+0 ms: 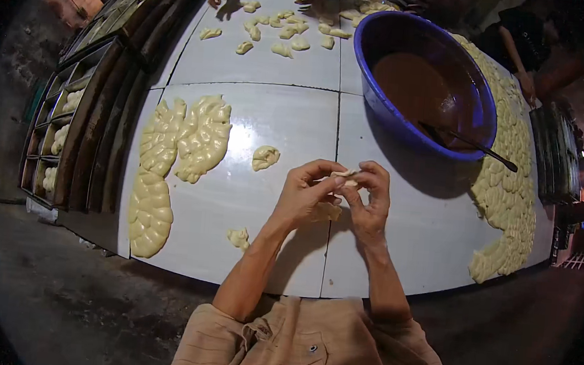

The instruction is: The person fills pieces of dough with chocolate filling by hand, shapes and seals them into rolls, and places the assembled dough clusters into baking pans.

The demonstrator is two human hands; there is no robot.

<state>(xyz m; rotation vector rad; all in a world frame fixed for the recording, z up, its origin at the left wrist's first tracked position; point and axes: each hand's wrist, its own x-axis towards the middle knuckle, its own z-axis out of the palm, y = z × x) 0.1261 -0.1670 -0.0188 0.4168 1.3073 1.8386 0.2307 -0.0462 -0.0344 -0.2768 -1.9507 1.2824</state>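
Pale-yellow soft dough (pixel 347 181) is pinched between the left hand (pixel 310 191) and right hand (pixel 372 204), above a white tiled table (pixel 270 201). Two loose yellow dough lumps (pixel 265 158) lie left, then three flat dough clusters (pixel 204 138). One round blue plastic tub (pixel 413 33) of brown liquid (pixel 413 79), with one dark long-handled utensil (pixel 493 154), obstructs the far right.

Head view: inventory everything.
table: 1, white, centre
basin: 1, blue, far right
liquid: 1 pool, brown, in basin
utensil: 1, dark, across basin rim
dough clusters: about 3, yellow, left
dough expanse: 1, yellow, table's right
small dough pieces: many, yellow, far end
loose dough pieces: 2, yellow, centre
trays: several, brown, left
lumps: several, cream, in trays
stack: 1, dark, right edge
coworkers: at least 2, shadowed, far edge, right
held dough: 1, yellow, centre
shirt: 1, tan, bottom
left hand: 1, bare, centre
right hand: 1, bare, centre
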